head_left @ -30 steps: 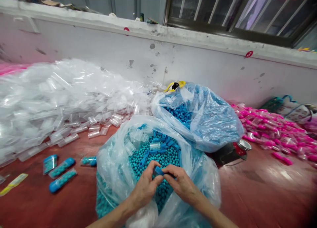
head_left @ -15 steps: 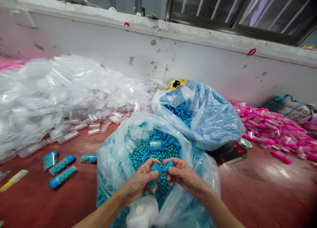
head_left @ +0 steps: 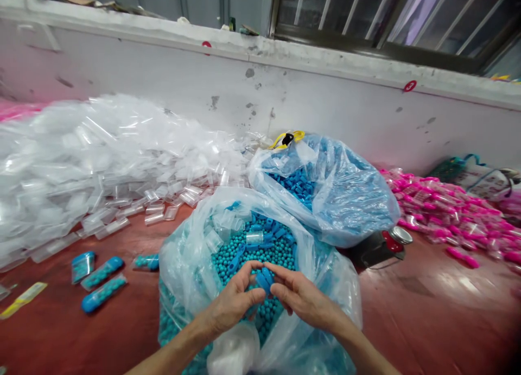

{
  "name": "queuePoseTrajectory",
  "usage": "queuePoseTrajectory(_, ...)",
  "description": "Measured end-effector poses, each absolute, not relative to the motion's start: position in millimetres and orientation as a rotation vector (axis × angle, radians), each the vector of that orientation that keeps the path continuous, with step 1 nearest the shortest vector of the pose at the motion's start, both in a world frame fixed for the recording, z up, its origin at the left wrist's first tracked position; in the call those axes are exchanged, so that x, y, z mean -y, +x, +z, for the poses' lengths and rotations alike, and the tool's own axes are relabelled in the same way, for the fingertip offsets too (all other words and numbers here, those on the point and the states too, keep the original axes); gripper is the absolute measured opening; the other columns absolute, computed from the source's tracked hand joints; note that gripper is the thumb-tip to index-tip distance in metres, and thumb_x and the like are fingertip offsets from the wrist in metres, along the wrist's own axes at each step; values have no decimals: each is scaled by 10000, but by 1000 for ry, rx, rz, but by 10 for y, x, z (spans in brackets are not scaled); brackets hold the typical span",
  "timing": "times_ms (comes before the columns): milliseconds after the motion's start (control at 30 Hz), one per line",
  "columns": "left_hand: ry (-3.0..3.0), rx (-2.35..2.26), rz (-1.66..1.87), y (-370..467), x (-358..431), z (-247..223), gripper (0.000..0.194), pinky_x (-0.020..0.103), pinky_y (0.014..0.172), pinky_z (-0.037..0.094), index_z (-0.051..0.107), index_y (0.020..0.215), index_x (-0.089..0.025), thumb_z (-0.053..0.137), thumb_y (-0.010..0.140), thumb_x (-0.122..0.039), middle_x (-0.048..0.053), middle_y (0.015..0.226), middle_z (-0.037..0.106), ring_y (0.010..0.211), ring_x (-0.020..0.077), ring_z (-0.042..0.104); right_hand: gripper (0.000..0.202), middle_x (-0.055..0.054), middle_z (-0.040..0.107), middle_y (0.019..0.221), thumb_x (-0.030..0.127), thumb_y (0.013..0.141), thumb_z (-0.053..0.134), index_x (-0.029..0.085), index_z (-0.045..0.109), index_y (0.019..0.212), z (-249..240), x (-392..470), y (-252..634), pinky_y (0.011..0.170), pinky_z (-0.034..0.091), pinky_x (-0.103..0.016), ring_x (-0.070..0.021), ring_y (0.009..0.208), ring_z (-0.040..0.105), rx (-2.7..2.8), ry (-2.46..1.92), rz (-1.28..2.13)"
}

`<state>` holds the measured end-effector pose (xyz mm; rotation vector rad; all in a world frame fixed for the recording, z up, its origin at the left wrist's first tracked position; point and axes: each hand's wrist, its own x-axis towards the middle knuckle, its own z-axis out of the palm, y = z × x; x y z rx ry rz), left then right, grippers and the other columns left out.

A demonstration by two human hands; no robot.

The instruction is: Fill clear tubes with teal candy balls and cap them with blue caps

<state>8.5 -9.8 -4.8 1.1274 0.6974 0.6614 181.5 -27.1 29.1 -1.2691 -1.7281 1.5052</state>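
Observation:
Over an open plastic bag [head_left: 185, 255] of teal beads [head_left: 228, 255], my left hand [head_left: 238, 296] and my right hand [head_left: 299, 296] meet fingertip to fingertip. Between them are blue plastic pieces [head_left: 265, 279], pressed together. The left fingers wrap round the lower piece, whose body is mostly hidden; the right thumb and fingers pinch the blue piece on its right side. Among the beads lie blue clips [head_left: 236, 259] and a clear tube [head_left: 255, 237]. Several bead-filled containers with blue caps [head_left: 103, 292] rest left of the bag.
A large heap of clear tubes [head_left: 122, 158] covers the back left. Behind the bead bag sits a bag of blue parts [head_left: 345, 196]. Right of it are a dark container with a metal lid [head_left: 376, 250] and pink items [head_left: 459, 217]. A yellow cutter [head_left: 24, 299] lies on the red table [head_left: 439, 315].
My hands have come closer together. The blue piece in my right hand has moved left against the one in my left hand.

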Motion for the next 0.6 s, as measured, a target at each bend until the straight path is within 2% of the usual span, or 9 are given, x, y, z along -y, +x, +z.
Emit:
queuePoseTrajectory(100, 1144, -725, 707, 107, 118, -64, 416, 148, 365, 304, 358, 1087, -201, 548, 739, -327, -58, 685, 488, 391, 19, 376, 644, 24, 536, 705, 313, 740, 582, 215, 311, 1316, 348, 361, 1753, 559, 399, -229, -124, 625, 496, 1956, -1424, 1300)
queuePoseTrajectory(200, 1150, -776, 715, 121, 153, -12, 399, 157, 383, 281, 356, 1107, -199, 518, 761, -314, -73, 637, 445, 402, 28, 355, 900, -67, 594, 908, 371, 637, 677, 161, 188, 1363, 297, 438, 1638, 695, 435, -313, -228, 843, 548, 2065, -1561, 1083)
queuePoseTrajectory(300, 1138, -801, 734, 117, 185, 82, 399, 169, 426, 263, 375, 1098, -179, 525, 754, -315, -76, 614, 415, 447, 39, 336, 912, -157, 513, 1160, 397, 629, 677, 152, 188, 1359, 186, 495, 1528, 808, 421, -404, -298, 1023, 506, 2099, -1644, 853)
queuePoseTrajectory(367, 1125, -783, 754, 114, 203, 126, 392, 178, 476, 284, 395, 1084, -172, 536, 746, -313, -59, 654, 443, 510, 53, 361, 879, -185, 442, 1251, 422, 647, 657, 168, 200, 1353, 113, 529, 1487, 846, 403, -453, -328, 1105, 454, 2108, -1669, 701)
queuePoseTrajectory(467, 1108, -793, 788, 135, 231, 127, 370, 183, 512, 296, 419, 1066, -182, 544, 744, -312, -50, 675, 457, 554, 63, 384, 859, -206, 395, 1294, 448, 688, 614, 177, 157, 1363, 26, 575, 1470, 860, 400, -479, -342, 1158, 408, 2148, -1638, 554)
queuePoseTrajectory(600, 972, -899, 772, 196, 270, 78, 370, 183, 453, 262, 415, 1051, -208, 534, 747, -381, -81, 595, 407, 457, 51, 336, 952, -234, 387, 1291, 432, 603, 683, 140, 172, 1351, -19, 600, 1447, 833, 426, -482, -368, 1135, 426, 2188, -1653, 515)
